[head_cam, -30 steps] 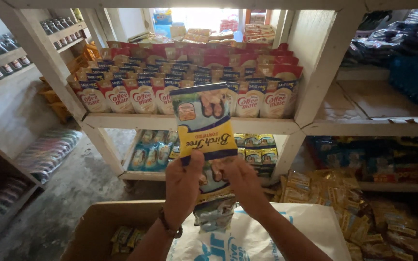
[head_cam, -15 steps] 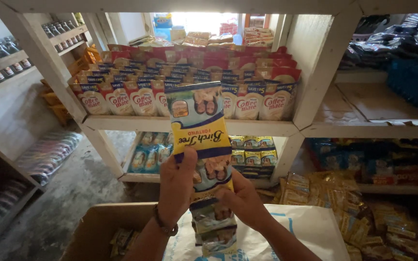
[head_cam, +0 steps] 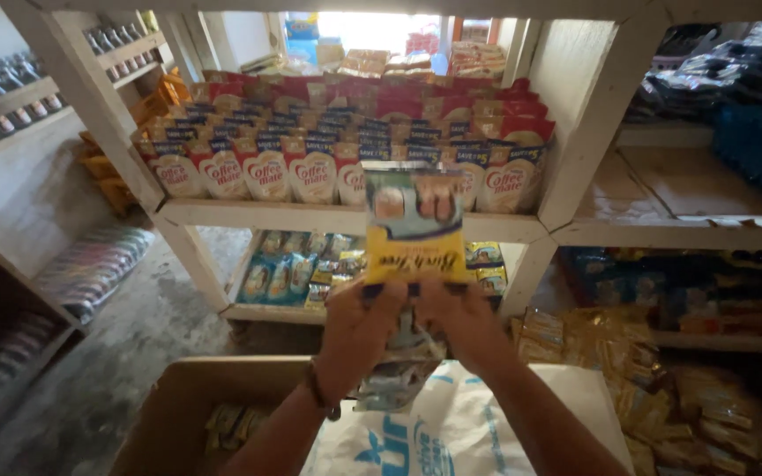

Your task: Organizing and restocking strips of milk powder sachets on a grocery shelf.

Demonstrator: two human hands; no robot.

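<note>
Since half a second ago, both my hands have drawn closer together under the yellow-and-blue packet strip (head_cam: 414, 231), which now stands squarer and upright before the white shelf (head_cam: 328, 214). My left hand (head_cam: 359, 333) and right hand (head_cam: 465, 326) pinch its lower edge with their fingers, the strip's tail hanging between them above the cardboard box (head_cam: 183, 397).

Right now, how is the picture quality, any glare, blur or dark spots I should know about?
Head view: daylight from the opening behind the top shelf blows out to white. The blue and yellow sachet strip is motion-blurred, as are the left hand and right hand holding it. The right-hand shelves sit in shadow. Shelf posts lean outward, a wide-angle effect.
</note>
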